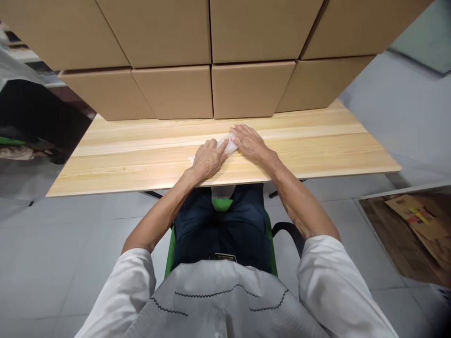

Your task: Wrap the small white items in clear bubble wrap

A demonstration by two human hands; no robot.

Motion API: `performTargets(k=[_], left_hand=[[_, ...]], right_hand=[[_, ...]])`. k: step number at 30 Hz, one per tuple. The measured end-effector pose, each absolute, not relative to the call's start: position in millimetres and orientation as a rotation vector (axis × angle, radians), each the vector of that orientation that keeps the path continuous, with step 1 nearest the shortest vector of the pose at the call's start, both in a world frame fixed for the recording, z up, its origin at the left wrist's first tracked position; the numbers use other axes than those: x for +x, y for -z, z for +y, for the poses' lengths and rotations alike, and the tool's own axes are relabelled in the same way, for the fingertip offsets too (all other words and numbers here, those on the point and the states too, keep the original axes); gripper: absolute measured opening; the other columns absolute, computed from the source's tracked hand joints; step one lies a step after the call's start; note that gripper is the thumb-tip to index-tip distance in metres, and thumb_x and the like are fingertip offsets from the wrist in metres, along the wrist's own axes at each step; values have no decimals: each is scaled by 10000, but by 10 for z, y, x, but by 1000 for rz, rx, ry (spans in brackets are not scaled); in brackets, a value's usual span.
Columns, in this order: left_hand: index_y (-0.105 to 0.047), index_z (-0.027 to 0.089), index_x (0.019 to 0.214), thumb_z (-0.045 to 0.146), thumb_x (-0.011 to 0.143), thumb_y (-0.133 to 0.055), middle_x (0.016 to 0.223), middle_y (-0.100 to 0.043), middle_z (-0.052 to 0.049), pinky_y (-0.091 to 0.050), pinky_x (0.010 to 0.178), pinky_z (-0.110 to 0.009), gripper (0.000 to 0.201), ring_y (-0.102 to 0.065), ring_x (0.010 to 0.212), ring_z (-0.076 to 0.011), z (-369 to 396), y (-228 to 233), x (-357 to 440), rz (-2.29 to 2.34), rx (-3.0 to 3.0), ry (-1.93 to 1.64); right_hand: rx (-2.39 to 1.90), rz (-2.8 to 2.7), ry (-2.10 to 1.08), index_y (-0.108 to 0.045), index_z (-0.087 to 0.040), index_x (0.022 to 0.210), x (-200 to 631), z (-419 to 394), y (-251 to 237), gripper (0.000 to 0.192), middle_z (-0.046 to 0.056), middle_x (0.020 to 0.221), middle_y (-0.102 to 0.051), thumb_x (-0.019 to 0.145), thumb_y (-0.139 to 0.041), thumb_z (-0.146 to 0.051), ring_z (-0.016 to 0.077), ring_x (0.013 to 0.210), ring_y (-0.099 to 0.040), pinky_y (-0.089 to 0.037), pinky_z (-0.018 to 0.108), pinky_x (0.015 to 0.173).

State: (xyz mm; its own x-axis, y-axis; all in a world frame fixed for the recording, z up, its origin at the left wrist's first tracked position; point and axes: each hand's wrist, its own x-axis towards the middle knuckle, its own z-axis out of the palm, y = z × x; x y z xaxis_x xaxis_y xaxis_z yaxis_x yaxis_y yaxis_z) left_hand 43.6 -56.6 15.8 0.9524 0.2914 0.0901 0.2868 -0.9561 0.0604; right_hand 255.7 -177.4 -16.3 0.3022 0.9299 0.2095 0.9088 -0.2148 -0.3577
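A small folded white thing [230, 145], thin and slightly see-through like a plastic bag, lies slantwise on the wooden table [317, 141] in front of me. My left hand [208, 159] covers its near left part, thumb and fingers pressed down on it. A thin white edge pokes out left of that hand. At the upper right end, my right hand [249, 142] grips it against the wood, the thumb on top and the fingers close together. Much of the white thing is hidden under both hands.
Closed cardboard boxes [172, 91] stand stacked in two rows along the table's far side. Flattened cardboard [419, 220] lies on the floor at right, beside a pale wall [401, 108]. My legs and a green chair [170, 251] are below the front edge.
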Motion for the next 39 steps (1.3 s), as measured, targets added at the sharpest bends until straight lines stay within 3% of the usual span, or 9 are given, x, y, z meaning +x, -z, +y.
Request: performTargets(k=[5, 11, 14, 17, 22, 27, 30, 34, 39], left_hand=[[-456, 144, 1842, 423, 1253, -382, 1476, -692, -286, -533, 1133, -538, 656, -672, 1359, -436, -566, -133, 438, 474, 3081, -136], [-362, -20, 1838, 400, 1243, -432, 1518, -676, -348, -532, 1163, -539, 731, -659, 1418, -452, -576, -86, 469, 513, 3099, -138], [-352, -42, 1829, 413, 1244, -445, 1529, -675, -352, -532, 1171, -532, 747, -661, 1424, -449, -569, -59, 468, 510, 3106, -164], [-365, -48, 1820, 412, 1248, -430, 1519, -682, -348, -536, 1163, -527, 737, -668, 1413, -445, -554, -44, 462, 504, 3119, -175], [-405, -21, 1811, 417, 1231, -450, 1504, -697, -334, -536, 1151, -521, 728, -668, 1390, -430, -530, -33, 451, 482, 3064, -218], [-356, 6, 1837, 473, 1206, -493, 1530, -690, -322, -506, 1196, -526, 797, -656, 1402, -422, -457, 77, 443, 452, 2944, -338], [-320, 6, 1846, 543, 1187, -521, 1584, -670, -341, -477, 1251, -566, 874, -646, 1451, -445, -389, 153, 395, 417, 2871, -380], [-266, 22, 1873, 648, 1152, -545, 1780, -535, -371, -405, 1349, -646, 995, -567, 1607, -492, -299, 137, 207, 400, 2736, -345], [-379, 69, 1871, 609, 1170, -409, 1885, -477, -275, -284, 1473, -652, 885, -440, 1766, -453, -42, -31, -85, 355, 2569, -145]], right_hand=[[-2179, -1613, -91, -523, -92, 1813, 2688, -1722, 213, 894, 197, 1909, -484, 1230, -119, -637, 364, 1810, -403, -271, 624, 1513], [-2219, -1560, -135, -531, -78, 1805, 2870, -1652, 287, 940, 198, 1906, -488, 1219, -75, -654, 342, 1817, -397, -256, 576, 1524], [-2295, -1467, -150, -523, -44, 1799, 2971, -1627, 347, 915, 216, 1913, -470, 1227, -78, -603, 334, 1826, -382, -239, 536, 1531], [-2361, -1377, -129, -550, -52, 1779, 3092, -1653, 385, 897, 231, 1913, -464, 1230, -90, -593, 361, 1820, -392, -259, 571, 1520], [-2267, -1231, 158, -569, -50, 1762, 3041, -1854, 253, 872, 273, 1880, -495, 1231, -175, -619, 460, 1819, -370, -266, 766, 1472], [-1935, -1684, 41, -555, -236, 1818, 2386, -1951, 99, 709, 130, 1886, -538, 1249, -296, -571, 361, 1836, -367, -262, 698, 1511], [-1841, -1798, -97, -498, -187, 1848, 2067, -1902, 159, 698, 159, 1898, -510, 1251, -327, -506, 336, 1805, -436, -335, 648, 1498], [-1855, -1775, -100, -565, -98, 1783, 1978, -1896, 267, 653, 209, 1878, -522, 1219, -374, -367, 335, 1797, -451, -334, 610, 1507], [-1851, -1800, -87, -552, -84, 1783, 2010, -1957, 263, 674, 214, 1873, -527, 1131, -486, -240, 345, 1791, -463, -355, 631, 1497]])
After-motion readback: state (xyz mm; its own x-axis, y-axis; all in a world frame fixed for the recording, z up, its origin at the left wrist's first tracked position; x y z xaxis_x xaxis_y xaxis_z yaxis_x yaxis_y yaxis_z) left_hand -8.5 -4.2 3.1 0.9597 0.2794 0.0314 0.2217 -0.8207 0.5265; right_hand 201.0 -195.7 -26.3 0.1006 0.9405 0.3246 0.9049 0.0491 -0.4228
